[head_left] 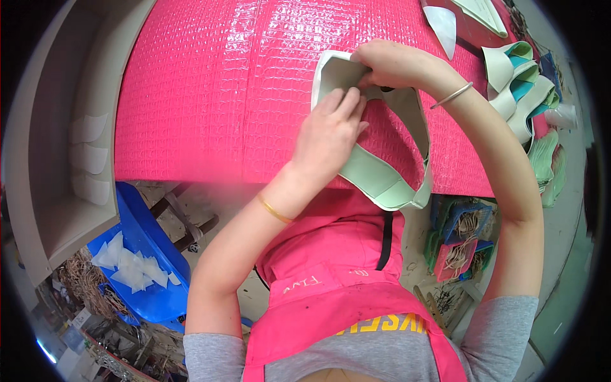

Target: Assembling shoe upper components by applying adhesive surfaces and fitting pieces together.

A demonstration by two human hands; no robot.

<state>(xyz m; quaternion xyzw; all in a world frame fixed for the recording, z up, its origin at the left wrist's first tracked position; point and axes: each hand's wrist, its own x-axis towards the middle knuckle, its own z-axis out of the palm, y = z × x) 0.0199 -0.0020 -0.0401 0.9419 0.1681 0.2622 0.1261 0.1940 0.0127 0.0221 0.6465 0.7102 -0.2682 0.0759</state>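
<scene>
A pale green and white shoe upper [382, 184], bent into an open loop, stands at the near edge of the pink-covered table [191, 95]. My left hand [328, 134] reaches over its left side, fingers bent and pressed together against the inner face of the wide far end. At the far rim, my right hand [391, 63] has its fingers curled over the edge and gripping it. The fingertips of both hands come close together inside the upper; whether a small piece lies between them is hidden.
Left of the table stands a grey shelf box [38, 114] holding white pieces [89, 156]. Below it, a blue bin [143, 219] carries translucent white pieces [137, 270]. More uppers [509, 89] are piled at the right. A white pointed piece [442, 28] lies far right; coloured baskets [453, 260] sit below.
</scene>
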